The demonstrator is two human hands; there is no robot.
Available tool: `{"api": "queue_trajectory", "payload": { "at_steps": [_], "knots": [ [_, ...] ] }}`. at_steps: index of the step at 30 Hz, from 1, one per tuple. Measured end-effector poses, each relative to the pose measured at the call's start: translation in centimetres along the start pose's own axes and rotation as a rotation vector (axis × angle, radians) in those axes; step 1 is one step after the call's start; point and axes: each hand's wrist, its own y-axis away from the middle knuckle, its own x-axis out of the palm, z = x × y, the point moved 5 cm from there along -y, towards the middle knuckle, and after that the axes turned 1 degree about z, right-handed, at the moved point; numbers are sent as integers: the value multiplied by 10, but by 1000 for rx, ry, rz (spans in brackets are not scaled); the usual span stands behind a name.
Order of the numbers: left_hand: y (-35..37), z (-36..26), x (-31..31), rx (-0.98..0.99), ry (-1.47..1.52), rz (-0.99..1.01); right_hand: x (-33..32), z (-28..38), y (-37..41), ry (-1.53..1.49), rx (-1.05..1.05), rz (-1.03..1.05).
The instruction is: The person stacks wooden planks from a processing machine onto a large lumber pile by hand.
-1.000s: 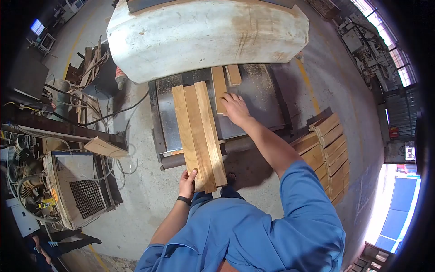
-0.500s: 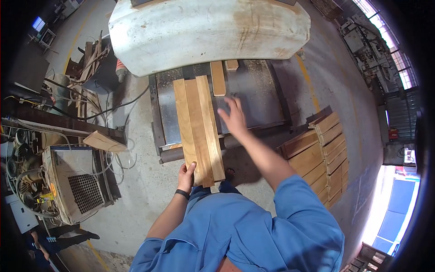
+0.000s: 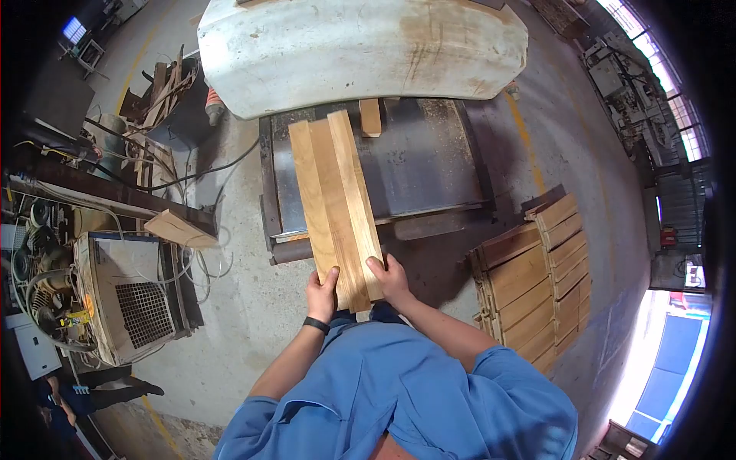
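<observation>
Both grips clasp the near end of the boards [image 3: 333,192], left hand [image 3: 322,287] at 7 o'clock, right hand [image 3: 391,280] at 5 o'clock. The boards lie side by side on the tabletop [image 3: 437,161], pointing to 12 o'clock. Feeding them seems the step in hand, and it calls for an even, level push.

Far end of short plank [image 3: 370,116] tucked beneath white hood [image 3: 360,54], hood's top cut off by upper edge, rear of worktop [image 3: 429,161] lost under it, near ends of boards [image 3: 335,199] covered by left hand [image 3: 322,294] and right hand [image 3: 392,280], bystander [image 3: 100,396] at lower left mostly in shadow
</observation>
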Motion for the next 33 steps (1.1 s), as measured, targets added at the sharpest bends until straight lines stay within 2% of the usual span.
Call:
{"api": "queue_trajectory", "payload": {
  "at_steps": [3, 6, 9, 10, 13, 14, 16, 20, 22, 25, 29, 33],
  "knots": [
    [15, -4, 4, 63, 13, 10, -11, 22, 18, -33, -98, 25],
    [9, 5, 2, 132, -99, -5, -5, -14, -1, 108, -132, -33],
    [-16, 32, -6, -51, -370, -136, 3, -36, -34, 117, 65, 24],
    [-20, 23, -6, 127, -509, -211, -4, -21, -25, 237, 67, 0],
    [-18, -4, 7, 3, -298, -56, -13, 1, -12, 335, 65, -51],
    [-24, -1, 5, -28, -303, -32, -13, -5, -8, 302, 59, -58],
    [-29, -6, 8, -54, -120, -6, -22, -17, -15, 241, 20, -84],
    [-33, 2, -3, -157, 64, 110, -37, -52, -19, 58, 45, 8],
    [-28, -1, -8, -272, 90, 171, -44, -69, -15, -29, 55, -28],
    [-10, -21, -4, -402, 286, 192, -54, -88, -9, -95, 59, -128],
    [11, -40, 17, -592, 1001, 773, -74, -98, -11, -157, 124, -226],
    [19, -46, 39, -626, 1285, 947, -90, -103, -27, -281, 160, -233]
  ]
}}
